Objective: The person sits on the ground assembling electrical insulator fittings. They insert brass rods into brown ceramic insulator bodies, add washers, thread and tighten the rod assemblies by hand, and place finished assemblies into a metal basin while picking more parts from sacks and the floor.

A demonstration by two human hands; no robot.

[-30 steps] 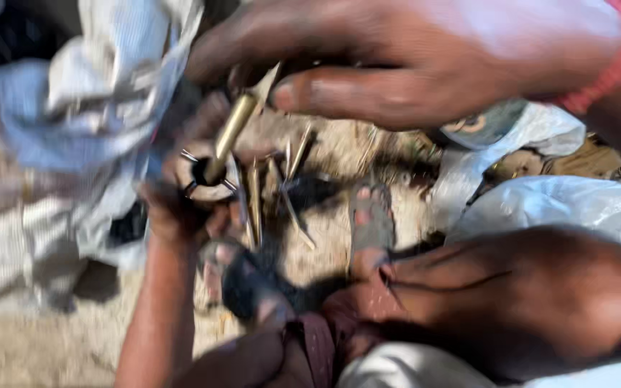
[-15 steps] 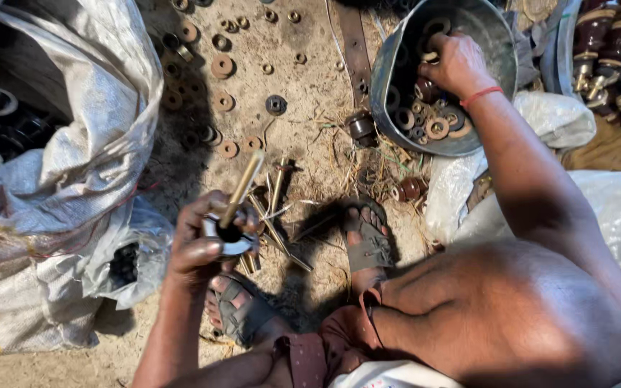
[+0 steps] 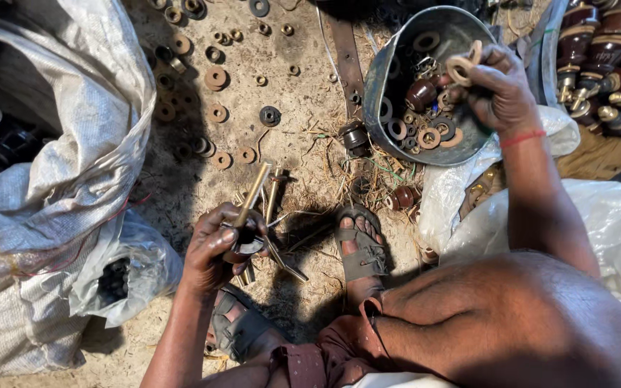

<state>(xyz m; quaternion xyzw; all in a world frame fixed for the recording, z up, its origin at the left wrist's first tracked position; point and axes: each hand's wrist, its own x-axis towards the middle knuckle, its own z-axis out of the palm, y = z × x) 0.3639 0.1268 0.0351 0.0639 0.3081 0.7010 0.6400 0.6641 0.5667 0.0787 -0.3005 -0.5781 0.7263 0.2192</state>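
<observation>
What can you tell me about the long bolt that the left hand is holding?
The long threaded metal bolt looks brass-coloured and dull, with a thread showing along its upper part. It stands tilted, its free end pointing up and to the right, above the sandy ground. Its lower end passes through a dark round part, and the left hand closes around both from the left. Similar bolts lie on the ground just behind it. Its head is hidden in the grip.

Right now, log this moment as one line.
left hand: holds threaded brass bolt | right hand: holds tan ring washers above grey metal bowl
</observation>
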